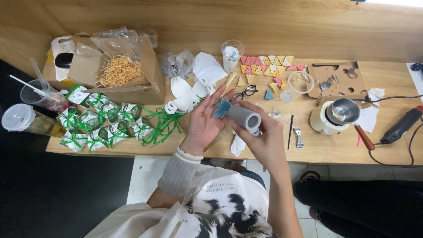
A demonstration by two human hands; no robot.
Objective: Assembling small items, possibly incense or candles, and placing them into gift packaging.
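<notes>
Head view, looking straight down over the wooden table (335, 152), and both hands meet just above its near edge. The left hand (203, 122) is turned palm up, fingers spread loosely, with a small blue piece (221, 108) resting against its fingertips. The right hand (260, 136) is wrapped firmly round a grey cylinder (245, 118), thumb and fingers closed on its body.

The relation that counts: the cylinder's long axis runs from upper left to lower right, its upper-left end pressed right up against the blue piece, its open round end facing lower right, toward the camera side. So the blue piece lies up and to the left of the right hand's grip, and the left hand is plainly the nearer of the 2 to it.

Hard to make out: whether the blue piece is pinched or merely propped on the left fingers, I cannot tell, and its exact shape is partly covered by the cylinder. The right palm hides the cylinder's underside. Behind the hands, spectacles (245, 92) lie near a spread of small pink, yellow and white triangular pieces (269, 66), well apart from the grip.
</notes>
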